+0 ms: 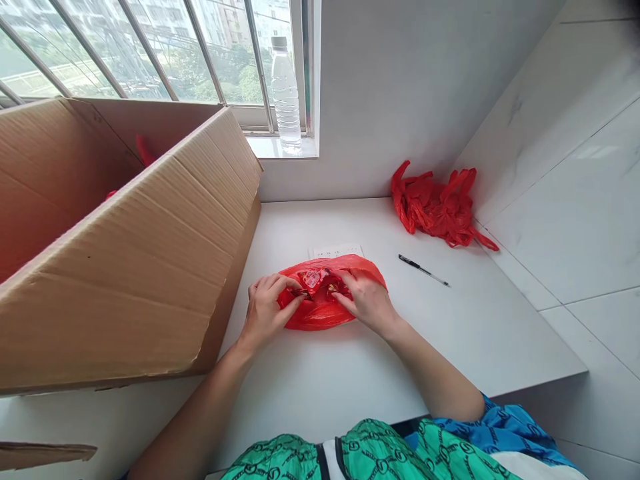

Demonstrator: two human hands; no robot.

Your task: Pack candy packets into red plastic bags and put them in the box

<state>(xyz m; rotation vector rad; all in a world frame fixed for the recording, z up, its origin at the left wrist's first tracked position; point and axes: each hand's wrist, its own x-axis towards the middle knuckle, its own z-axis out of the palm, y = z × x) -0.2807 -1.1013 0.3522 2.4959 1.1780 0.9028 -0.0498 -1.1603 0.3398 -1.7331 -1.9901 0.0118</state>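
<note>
A red plastic bag (320,322) lies open on the white table in front of me. Several small shiny red wrapped packets (312,280) with gold and dark print show in its mouth; they look like wrapped sweets. My left hand (267,308) is at the bag's left side, with thumb and forefinger closed on one small packet at the edge of the pile. From the right, my right hand (369,301) reaches into the bag, its fingers curled around another packet. The bag's rim partly covers the right fingertips.
A large cardboard box (150,267) with red bags inside stands at left. Crumpled red bags (440,207) lie at the back right, near a black pen (423,269). Printed paper (337,251) sits behind the bag. A water bottle (287,100) stands on the windowsill.
</note>
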